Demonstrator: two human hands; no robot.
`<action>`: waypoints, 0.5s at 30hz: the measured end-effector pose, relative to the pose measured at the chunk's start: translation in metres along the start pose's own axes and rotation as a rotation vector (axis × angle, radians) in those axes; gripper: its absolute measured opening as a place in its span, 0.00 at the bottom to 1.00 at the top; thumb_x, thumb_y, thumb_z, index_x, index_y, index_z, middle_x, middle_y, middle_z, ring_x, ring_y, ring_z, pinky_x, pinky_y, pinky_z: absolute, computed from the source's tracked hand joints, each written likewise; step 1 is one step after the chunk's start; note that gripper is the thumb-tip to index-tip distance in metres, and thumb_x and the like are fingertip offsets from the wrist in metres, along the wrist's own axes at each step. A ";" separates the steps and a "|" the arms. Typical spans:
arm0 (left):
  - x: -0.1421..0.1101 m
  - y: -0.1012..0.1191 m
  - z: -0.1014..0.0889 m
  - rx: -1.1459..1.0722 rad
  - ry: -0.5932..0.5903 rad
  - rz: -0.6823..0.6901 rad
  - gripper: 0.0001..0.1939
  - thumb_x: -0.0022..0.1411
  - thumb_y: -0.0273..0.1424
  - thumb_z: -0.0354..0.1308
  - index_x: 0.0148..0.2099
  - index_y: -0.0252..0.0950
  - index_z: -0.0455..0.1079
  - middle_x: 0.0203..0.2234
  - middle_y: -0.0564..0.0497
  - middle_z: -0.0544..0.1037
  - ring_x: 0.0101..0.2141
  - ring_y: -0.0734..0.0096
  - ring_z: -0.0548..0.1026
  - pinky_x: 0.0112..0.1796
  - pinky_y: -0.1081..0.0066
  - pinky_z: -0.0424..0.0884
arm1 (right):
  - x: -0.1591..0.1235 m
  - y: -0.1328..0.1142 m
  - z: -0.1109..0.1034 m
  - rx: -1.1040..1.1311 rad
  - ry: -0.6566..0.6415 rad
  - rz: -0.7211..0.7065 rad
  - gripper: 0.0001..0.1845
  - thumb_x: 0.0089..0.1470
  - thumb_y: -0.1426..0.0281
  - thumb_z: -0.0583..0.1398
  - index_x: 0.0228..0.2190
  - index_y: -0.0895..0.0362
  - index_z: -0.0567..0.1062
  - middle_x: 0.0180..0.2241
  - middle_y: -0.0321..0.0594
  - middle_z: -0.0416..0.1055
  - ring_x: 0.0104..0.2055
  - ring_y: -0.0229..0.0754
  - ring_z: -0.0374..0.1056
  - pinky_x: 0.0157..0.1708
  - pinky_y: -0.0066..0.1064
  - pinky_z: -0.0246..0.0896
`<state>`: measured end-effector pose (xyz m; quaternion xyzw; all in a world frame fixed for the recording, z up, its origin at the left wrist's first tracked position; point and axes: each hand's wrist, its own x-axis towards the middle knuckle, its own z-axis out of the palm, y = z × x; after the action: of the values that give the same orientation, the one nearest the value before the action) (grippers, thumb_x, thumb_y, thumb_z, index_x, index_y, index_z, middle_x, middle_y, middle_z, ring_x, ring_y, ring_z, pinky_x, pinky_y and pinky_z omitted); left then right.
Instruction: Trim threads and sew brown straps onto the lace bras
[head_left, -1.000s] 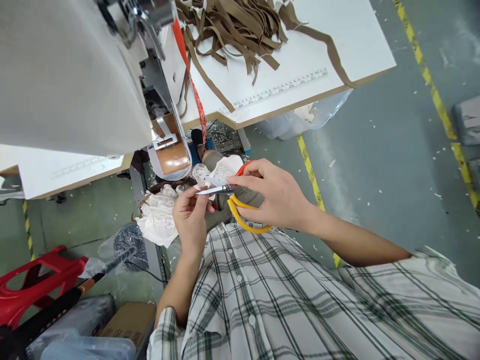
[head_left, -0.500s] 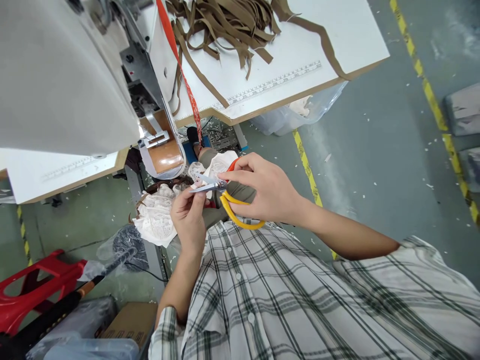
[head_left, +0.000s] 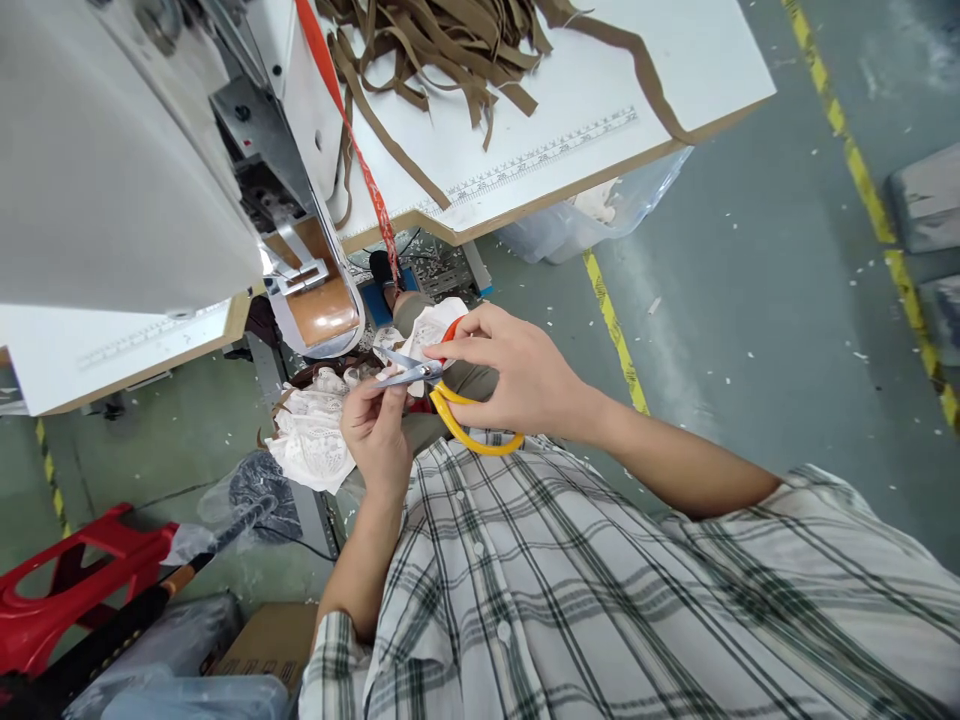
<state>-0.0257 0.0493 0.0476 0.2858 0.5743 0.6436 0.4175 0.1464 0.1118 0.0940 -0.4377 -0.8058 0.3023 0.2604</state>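
My right hand (head_left: pixel 521 370) grips a pair of scissors (head_left: pixel 429 370) with one yellow and one red handle. The blades are spread and point left, over the fingertips of my left hand (head_left: pixel 381 435). Thumb and fingers of that left hand are pinched on a white lace garment (head_left: pixel 309 435), which hangs over my lap on the left. Another part of the white lace and cloth shows behind the scissors. The exact spot between the left fingertips is hidden by the blades and fingers.
A sewing machine (head_left: pixel 319 315) stands close at upper left. Brown strips (head_left: pixel 457 50) lie heaped on the white table (head_left: pixel 570 175), which has a printed ruler. A red strip (head_left: pixel 367 165) hangs down. At lower left are a red stool (head_left: pixel 97 560) and a cardboard box (head_left: pixel 266 640).
The scissors and my right hand have shifted slightly left, and the blades look a little wider apart. My left hand stays nearly in place. The view has moved slightly.
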 end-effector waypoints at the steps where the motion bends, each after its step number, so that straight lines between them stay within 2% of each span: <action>1: -0.001 0.001 0.001 0.002 -0.003 -0.008 0.11 0.56 0.37 0.70 0.34 0.38 0.73 0.33 0.53 0.79 0.29 0.76 0.73 0.33 0.71 0.72 | -0.001 0.000 -0.001 0.001 -0.001 0.002 0.25 0.46 0.66 0.67 0.49 0.50 0.80 0.42 0.43 0.71 0.42 0.46 0.69 0.40 0.36 0.67; 9: -0.007 0.000 0.006 -0.083 0.040 0.001 0.11 0.55 0.35 0.71 0.35 0.40 0.73 0.30 0.56 0.78 0.26 0.77 0.72 0.31 0.73 0.71 | -0.007 0.003 -0.004 -0.013 0.017 -0.004 0.24 0.48 0.65 0.67 0.49 0.51 0.80 0.43 0.43 0.71 0.42 0.45 0.70 0.40 0.36 0.67; 15: -0.007 -0.005 0.004 -0.008 0.041 -0.004 0.11 0.56 0.36 0.70 0.32 0.37 0.72 0.29 0.54 0.78 0.27 0.76 0.73 0.32 0.73 0.72 | -0.006 0.003 0.005 -0.008 -0.011 0.007 0.26 0.46 0.66 0.67 0.50 0.52 0.80 0.43 0.43 0.71 0.42 0.45 0.70 0.40 0.36 0.68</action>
<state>-0.0184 0.0450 0.0443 0.2698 0.5809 0.6507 0.4078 0.1477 0.1071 0.0873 -0.4397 -0.8069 0.3024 0.2530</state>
